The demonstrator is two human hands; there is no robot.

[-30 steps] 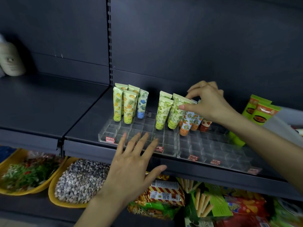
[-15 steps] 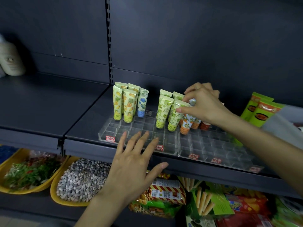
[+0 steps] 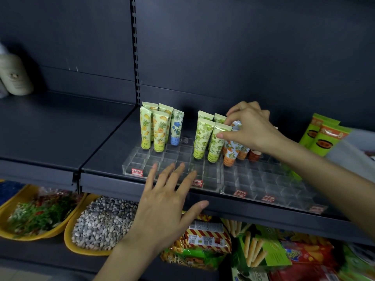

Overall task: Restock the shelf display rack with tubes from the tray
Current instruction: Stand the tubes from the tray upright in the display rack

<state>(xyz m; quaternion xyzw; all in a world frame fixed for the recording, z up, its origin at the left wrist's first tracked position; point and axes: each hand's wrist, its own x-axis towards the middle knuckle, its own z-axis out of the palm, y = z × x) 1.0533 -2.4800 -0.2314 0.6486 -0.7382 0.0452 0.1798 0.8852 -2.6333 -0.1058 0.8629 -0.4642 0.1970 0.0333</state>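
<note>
Step in hand: seating one tube in the display rack (image 3: 263, 180), as I judge it.
Right hand: the right hand (image 3: 251, 128) is curled over the crimped top of the orange-print tube (image 3: 230, 154) and pinches it between thumb and fingers.
Left hand: the left hand (image 3: 162, 203) is flat with its fingers spread. The fingertips rest on the rack's front compartments at the front edge of the shelf (image 3: 60, 134), and it holds nothing.
Tube's place: it is toward the back of the rack, right of centre, just beside the green-leaf tubes (image 3: 203, 136) on its left. More orange tubes stand close behind it.
Key relation: the tube hangs straight below the right hand, with its long axis upright and leaning a little, cap down at a compartment. Whether the cap has reached the bottom cannot be told.
Nearer hand: the right. The left is well apart, toward the front.
Next move calls for: probably a straight downward press, then letting go.
Risk: the neighbouring green tubes touch or nearly touch it and could tip.
Other stock: yellow pineapple tubes (image 3: 158, 134) stand at the rack's back left.
</note>
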